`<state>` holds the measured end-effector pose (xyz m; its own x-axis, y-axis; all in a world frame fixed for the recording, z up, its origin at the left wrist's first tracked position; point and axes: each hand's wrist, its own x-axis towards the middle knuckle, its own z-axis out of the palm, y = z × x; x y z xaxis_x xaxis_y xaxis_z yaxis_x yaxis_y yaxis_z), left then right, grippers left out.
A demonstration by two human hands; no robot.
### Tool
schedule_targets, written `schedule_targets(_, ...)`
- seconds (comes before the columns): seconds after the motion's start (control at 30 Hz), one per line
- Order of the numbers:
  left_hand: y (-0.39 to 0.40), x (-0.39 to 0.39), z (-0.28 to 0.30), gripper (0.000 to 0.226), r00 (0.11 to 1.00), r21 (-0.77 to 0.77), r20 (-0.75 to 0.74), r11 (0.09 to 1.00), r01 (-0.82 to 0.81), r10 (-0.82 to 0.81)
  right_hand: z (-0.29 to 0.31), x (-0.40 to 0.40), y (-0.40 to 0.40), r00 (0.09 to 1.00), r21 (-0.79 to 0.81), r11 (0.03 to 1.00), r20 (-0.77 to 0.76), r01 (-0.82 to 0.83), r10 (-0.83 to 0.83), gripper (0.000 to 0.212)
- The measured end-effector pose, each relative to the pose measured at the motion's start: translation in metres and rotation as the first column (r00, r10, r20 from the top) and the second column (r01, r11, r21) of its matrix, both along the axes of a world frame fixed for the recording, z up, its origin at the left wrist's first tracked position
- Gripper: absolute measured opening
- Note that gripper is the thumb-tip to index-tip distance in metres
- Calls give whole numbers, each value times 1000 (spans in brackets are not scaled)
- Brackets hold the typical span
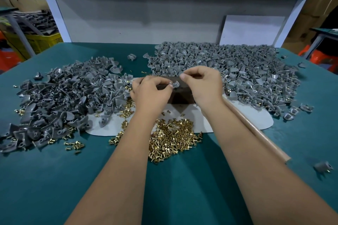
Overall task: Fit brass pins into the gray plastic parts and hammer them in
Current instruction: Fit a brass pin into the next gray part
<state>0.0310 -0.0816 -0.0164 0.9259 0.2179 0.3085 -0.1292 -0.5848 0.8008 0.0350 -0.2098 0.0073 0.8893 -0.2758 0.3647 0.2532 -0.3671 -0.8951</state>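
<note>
Left hand (150,93) pinches gray part (175,84); right hand (202,84) beside.

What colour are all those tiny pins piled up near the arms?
Shiny gold-yellow brass pins, seen best in the head view.

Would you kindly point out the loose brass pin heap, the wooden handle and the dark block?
brass pin heap (171,138): head view, middle of heap.
wooden handle (256,129): head view, mid-shaft.
dark block (181,97): head view, front face.
</note>
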Motion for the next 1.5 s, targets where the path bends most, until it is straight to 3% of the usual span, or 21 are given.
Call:
schedule_targets(0.2, 1, -3, 3, 8, 1000, -12, -1, 1000, 11, -11, -6, 3, 9, 994, -77, 993, -74, -92, 87, 19)
schedule_targets(0.63, 1, -4, 4, 15, 1000, -14, 0, 999, 28, -28, -11, 3, 4, 994, -246, 963, -51, -108, 99, 20)
schedule_targets(0.9, 2, -4, 4, 8, 999, -9, -28, 1000, 26, -26, -10, 4, 11, 998, -368, 929, -66, -23, -1, 15)
schedule_targets(1.1, 1, -3, 4, 9, 999, 12, -30, 1000, 25, -25, 1, 7, 13, 990, -526, 850, -128, -15, -62, 17)
schedule_targets(1.23, 1, -1, 2, 9, 1000, 26, -20, 999, 23, -23, 3, 6, 17, 990, -629, 777, -87, 30, -109, 14)
schedule_targets(1.37, 1, -2, 4, 10, 1000, 36, -21, 999, 22, -21, 0, 5, 16, 993, -584, 811, -76, 30, -92, 14)
schedule_targets(1.5, 2, -4, 4, 8, 999, 15, -17, 999, 41, -41, -5, 4, 7, 993, -295, 952, -110, -84, 53, 15)
